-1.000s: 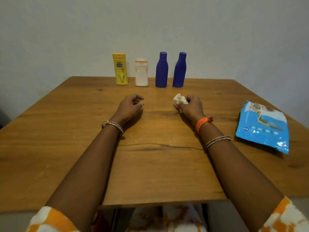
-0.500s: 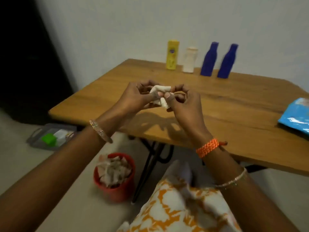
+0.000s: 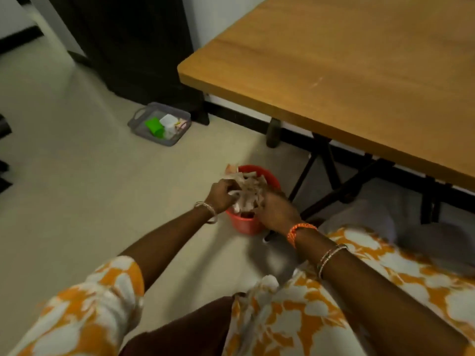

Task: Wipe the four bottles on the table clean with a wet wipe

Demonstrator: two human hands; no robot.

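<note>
Both hands, left hand (image 3: 221,194) and right hand (image 3: 276,211), reached into crumpled wipes heaping a small red plastic bin (image 3: 246,223) on the floor; whether they pinched anything, I cannot tell. A grey wire basket (image 3: 159,123) sat near the wooden table (image 3: 347,73).

Table top (image 3: 347,73): we are seeing warm, smooth wood with a soft sheen, at the upper right of the frame.
Table legs (image 3: 329,165): we are looking at dark, matt frame pieces, probably metal.
Bin (image 3: 244,224): we are reading it as red plastic, slightly glossy, at the frame's centre.
Bin contents (image 3: 248,191): we are seeing crumpled, matt, pale wipes or paper.
Tray (image 3: 159,124): we are looking at grey, translucent-looking plastic, at the upper left.
Floor (image 3: 77,188): we are seeing a pale, smooth, matt surface.
Sleeves (image 3: 90,304): we are seeing soft printed cloth.
</note>
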